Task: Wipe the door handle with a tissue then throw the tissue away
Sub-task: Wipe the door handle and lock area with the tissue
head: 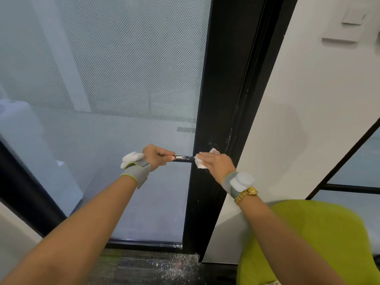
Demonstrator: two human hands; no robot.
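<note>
Head view: glass door, frosted w/ dot pattern, black frame on its right edge, white wall past the frame. Handle is a dark lever sticking left from the frame. Left hand is the grip on the handle's free end, fingers curled round it. Right hand lies flat, fingers straight, pressing the tissue on the handle's base at the frame; tissue bunched under the palm, edges showing.

Risks, as I judge: the flat palm isn't pinching the tissue, so it could slip off and drop to the floor below the handle; left hand covers the tip, so that part may go unwiped; pressing down may unlatch the door.

Room: green chair lower right of the handle, speckled carpet under the door, wall plates upper right. No bin in sight.
</note>
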